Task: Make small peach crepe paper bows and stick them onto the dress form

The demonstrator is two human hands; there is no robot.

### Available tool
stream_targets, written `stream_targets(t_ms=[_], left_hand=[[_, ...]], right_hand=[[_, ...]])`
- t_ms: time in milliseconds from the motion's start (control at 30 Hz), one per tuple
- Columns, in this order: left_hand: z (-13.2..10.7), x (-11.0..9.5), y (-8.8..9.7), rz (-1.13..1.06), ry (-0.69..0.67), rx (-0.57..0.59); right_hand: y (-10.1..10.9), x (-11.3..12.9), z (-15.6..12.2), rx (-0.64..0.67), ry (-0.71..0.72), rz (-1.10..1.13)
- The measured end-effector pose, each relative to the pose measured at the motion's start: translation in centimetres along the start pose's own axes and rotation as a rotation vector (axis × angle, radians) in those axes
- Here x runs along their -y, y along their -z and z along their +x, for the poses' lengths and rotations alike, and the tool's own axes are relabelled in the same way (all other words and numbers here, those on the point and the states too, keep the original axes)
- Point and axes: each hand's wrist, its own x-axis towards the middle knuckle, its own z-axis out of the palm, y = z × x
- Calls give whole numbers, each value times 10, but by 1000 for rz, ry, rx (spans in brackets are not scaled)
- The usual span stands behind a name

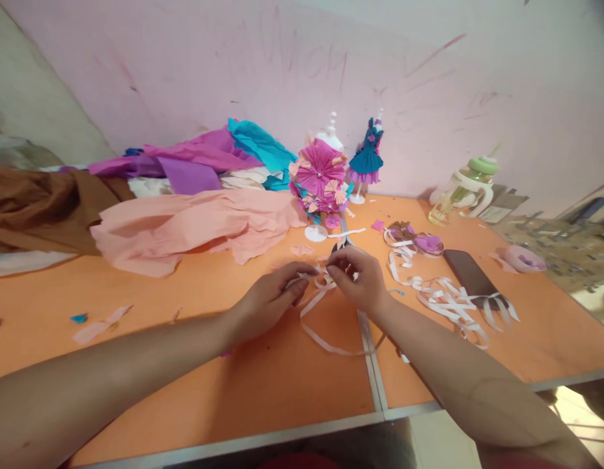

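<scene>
My left hand (273,296) and my right hand (358,277) meet over the orange table, fingertips pinched close together. Between them runs a narrow white ribbon (314,332), which loops down toward me onto the tabletop. Both hands appear closed on this ribbon; its small folds at the fingertips are partly hidden. Just beyond my right hand, the dark scissors (341,245) are mostly covered. Behind the hands stands a small white dress form (330,138) covered in magenta, peach and teal paper flowers (321,172). A second miniature form wears a teal and purple dress (368,153).
Peach crepe paper (199,225) and brown crepe paper (48,202) lie at the left. Loose white ribbon (448,299) tangles beside a dark phone (472,277) on the right. A bottle with a green lid (465,189) stands near the wall. Paper scraps (101,326) lie front left.
</scene>
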Motion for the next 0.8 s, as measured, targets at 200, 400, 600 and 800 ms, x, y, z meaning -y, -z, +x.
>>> stream_targets(t_ms=[200, 400, 600, 800], left_hand=[[8, 11, 3, -269, 30, -147], [7, 7, 2, -370, -16, -145], [6, 4, -2, -408, -17, -116], [4, 5, -1, -428, -29, -104]], right_hand=[[27, -28, 16, -47, -218, -681], [10, -34, 13, 183, -244, -847], [-1, -46, 23, 317, -440, -761], [24, -51, 20, 290, -476, -747]])
